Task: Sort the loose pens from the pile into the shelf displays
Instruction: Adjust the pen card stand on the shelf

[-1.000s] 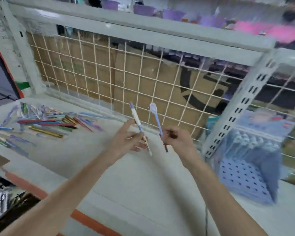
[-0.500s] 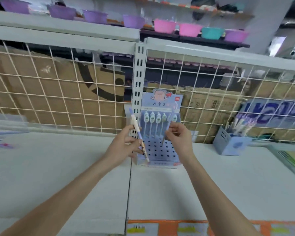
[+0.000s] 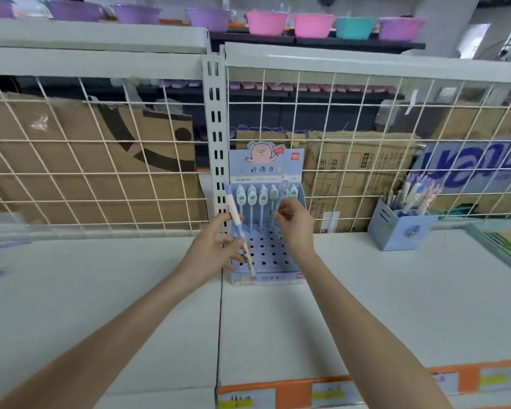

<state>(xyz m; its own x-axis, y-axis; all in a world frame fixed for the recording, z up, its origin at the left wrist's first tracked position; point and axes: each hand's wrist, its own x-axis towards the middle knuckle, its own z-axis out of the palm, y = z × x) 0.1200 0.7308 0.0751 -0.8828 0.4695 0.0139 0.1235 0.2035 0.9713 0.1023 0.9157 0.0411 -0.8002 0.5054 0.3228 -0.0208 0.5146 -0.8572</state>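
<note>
Your right hand (image 3: 294, 224) pinches a round-topped pen (image 3: 284, 187) over the centre pegboard display (image 3: 266, 255), not yet slotted; your left hand (image 3: 216, 246) grips a white-barrelled pen (image 3: 236, 215) left to place.

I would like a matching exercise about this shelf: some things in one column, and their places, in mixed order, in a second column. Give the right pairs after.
Things:
1. white and blue pen
2. pen with a round top
3. blue pen cup
4. teal bowl

Places:
A. on the shelf, at the right, against the wire grid
B. in the left hand
C. on the top ledge, between a pink bowl and a purple bowl
D. in the right hand, at the pig display stand

Pairs: 1-B, 2-D, 3-A, 4-C
</note>
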